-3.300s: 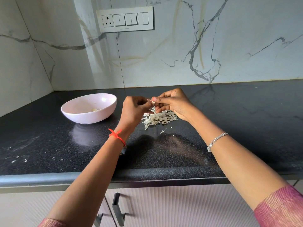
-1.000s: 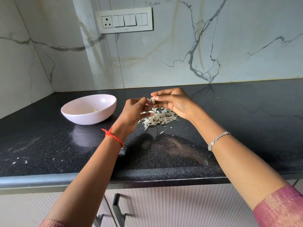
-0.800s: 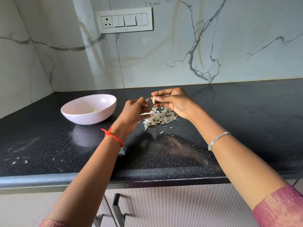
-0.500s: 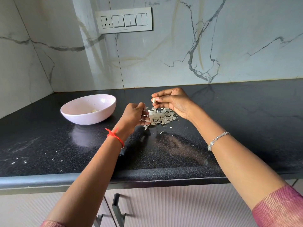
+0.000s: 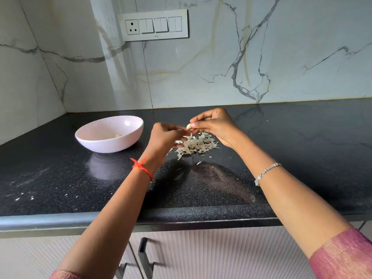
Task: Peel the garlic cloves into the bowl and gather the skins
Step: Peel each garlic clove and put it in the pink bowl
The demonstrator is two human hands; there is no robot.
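My right hand (image 5: pixel 215 125) pinches a pale garlic clove (image 5: pixel 188 126) at its fingertips, held above the black counter. My left hand (image 5: pixel 164 137) hovers just left of the clove with its fingers curled, the fingertips a little short of it. A skin flake (image 5: pixel 178 141) shows at its lower fingers; whether it is held is unclear. A heap of papery garlic skins (image 5: pixel 198 144) lies on the counter right under both hands. The pink bowl (image 5: pixel 108 147) stands to the left with one peeled clove (image 5: pixel 116 135) inside.
The black stone counter (image 5: pixel 291 150) runs to a marble wall at the back and left. A switch panel (image 5: pixel 154 25) is on the wall. Stray skin flakes (image 5: pixel 20 196) dot the front left. Cabinet handles (image 5: pixel 144 256) sit below the counter edge.
My left hand pulled away from the clove, dipped to the skin heap, then rose back toward the clove. My right hand kept the clove almost still.
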